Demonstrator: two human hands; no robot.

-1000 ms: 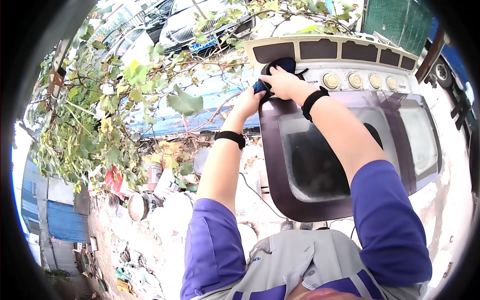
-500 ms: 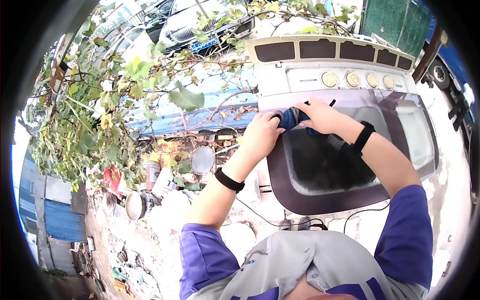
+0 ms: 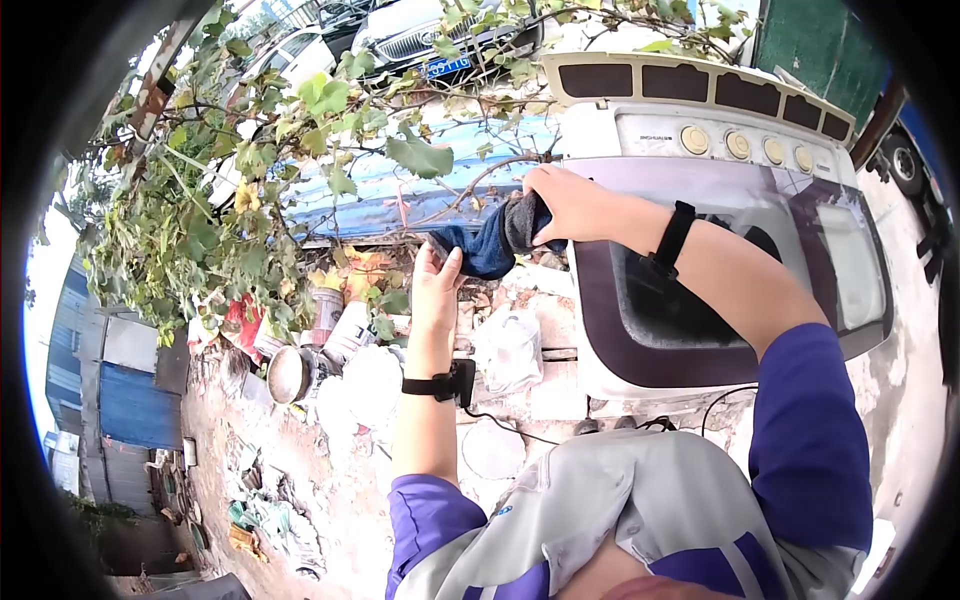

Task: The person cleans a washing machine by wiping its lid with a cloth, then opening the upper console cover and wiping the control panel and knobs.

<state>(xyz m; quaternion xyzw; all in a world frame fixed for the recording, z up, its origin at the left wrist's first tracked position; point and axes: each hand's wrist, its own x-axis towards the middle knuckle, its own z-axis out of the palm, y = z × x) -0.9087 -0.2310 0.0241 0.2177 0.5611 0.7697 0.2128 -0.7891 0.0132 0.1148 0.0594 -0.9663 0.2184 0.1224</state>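
Note:
A dark blue cloth with grey bands (image 3: pixel 490 245), bunched and twisted, is stretched between my hands left of the washing machine. Its exact kind is hard to make out; it looks like a small knitted garment. My left hand (image 3: pixel 434 288) pinches its left end between thumb and fingers. Around its grey right end, my right hand (image 3: pixel 575 207) is closed, over the machine's left edge. The twin-tub washing machine (image 3: pixel 620 372) has a purple top with a dark see-through lid and several cream knobs. Both wrists wear black bands.
Vines (image 3: pixel 240 180) spread over a blue panel (image 3: pixel 370 165) at the left. Below lie pots, buckets and a metal pan (image 3: pixel 289 374). A white plastic bag (image 3: pixel 508 350) and a power cord (image 3: pixel 510 428) are near the machine. A parked car (image 3: pixel 430 40) stands behind.
Both hands have moved left with the cloth, from over the machine to beside it. They have drawn apart, and the cloth now stretches longer between them. The view has shifted too.

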